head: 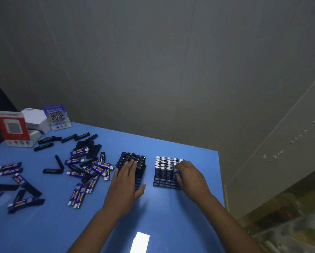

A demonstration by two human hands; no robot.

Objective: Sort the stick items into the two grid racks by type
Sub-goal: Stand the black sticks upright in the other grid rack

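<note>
Dim, bluish light; white glare patch near bottom edge; soft, blurred wide-angle corners.

— Did you find any legible text on the table?

— None I could read. A blue stand card (56, 116) at the far left carried a QR code, with a white line above it too blurred to make out. A red-framed stand card (13, 127) beside it also bore a code, smeared, with small icons along its foot.

— And the sticks?

— The loose blue sticks (100, 166) showed yellow and red printed bands; the loose black sticks (53, 171) had pale lettering. I could decipher neither.
</note>
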